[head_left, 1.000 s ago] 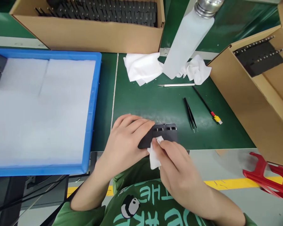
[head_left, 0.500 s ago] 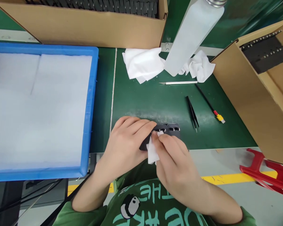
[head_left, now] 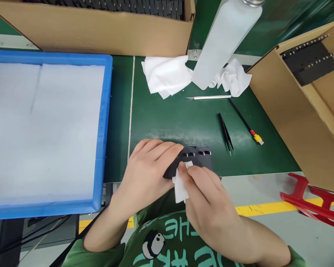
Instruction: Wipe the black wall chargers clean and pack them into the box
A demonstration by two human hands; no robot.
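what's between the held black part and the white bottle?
In the head view, a slim knife lies crosswise on the green tabletop between black part and bottle.

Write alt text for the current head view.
The left hand holds a dark part at a green table while the right hand pinches a white wipe partly over it. Tweezers, a knife and a cable lie beyond.

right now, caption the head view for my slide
Left hand holds a dark part while the right hand holds a white cloth against it.
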